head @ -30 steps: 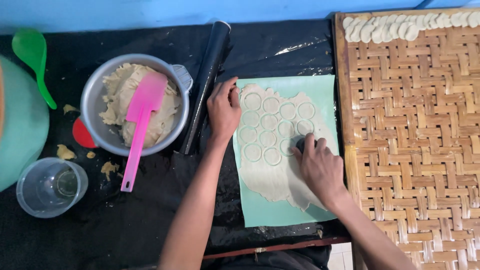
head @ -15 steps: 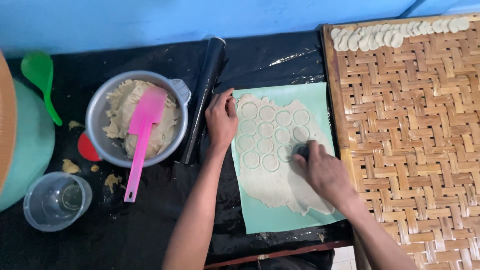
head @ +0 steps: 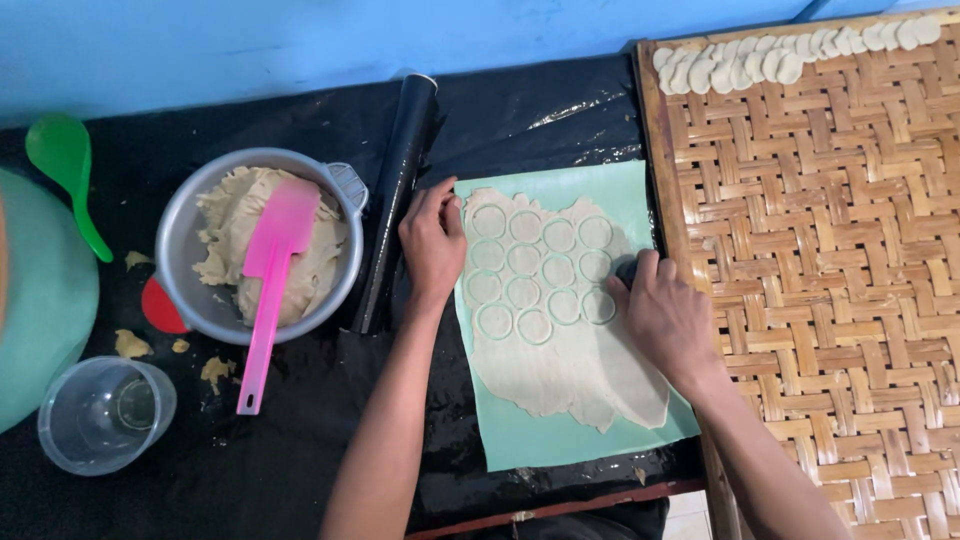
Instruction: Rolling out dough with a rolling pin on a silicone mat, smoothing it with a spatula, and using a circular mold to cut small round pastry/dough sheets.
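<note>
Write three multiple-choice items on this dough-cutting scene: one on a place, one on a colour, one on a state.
1. Where does the left hand rest?
A. on the mat's left edge
B. in the bowl
C. on the woven tray

2. What colour is the spatula?
A. green
B. pink
C. black

3. How is the rolled dough sheet?
A. uncut
B. folded
C. marked with round cuts

Key: 1 A, its fingers lie at the green mat edge; 2 B, it is pink, lying in the metal bowl; 3 C, rings cover its upper half near the right hand.
</note>
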